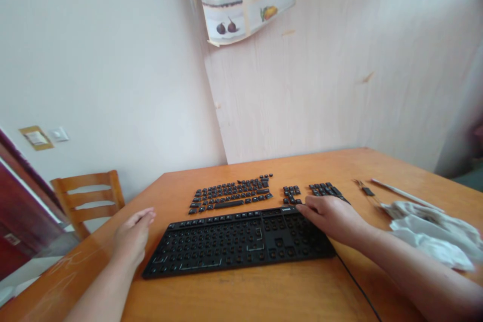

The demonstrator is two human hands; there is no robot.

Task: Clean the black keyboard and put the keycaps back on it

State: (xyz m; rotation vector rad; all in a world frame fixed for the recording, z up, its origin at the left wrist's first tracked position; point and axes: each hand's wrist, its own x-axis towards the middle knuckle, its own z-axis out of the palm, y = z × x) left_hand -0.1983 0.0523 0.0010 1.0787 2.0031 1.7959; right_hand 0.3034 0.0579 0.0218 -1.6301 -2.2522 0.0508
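Observation:
A black keyboard (226, 241) lies on the wooden table, most of its key positions bare. Keycaps sit along its top row at the left and middle. My right hand (332, 214) is over the keyboard's upper right corner, fingers closed and thumb at the back edge; anything in them is hidden. To the left of the keyboard, my left hand (132, 236) hovers apart from it, fingers drawn together; whether they hold something small I cannot see. Behind the keyboard, loose black keycaps (230, 193) are laid out in rows, with smaller groups of keycaps (290, 193) farther right.
At the right are crumpled whitish cloths (430, 236), a pale thin stick (405, 194) and tweezers (368, 191) with a dark part. A cable (356, 282) runs from the keyboard to the front edge. A wooden chair (90, 196) stands at the left; a wall is behind.

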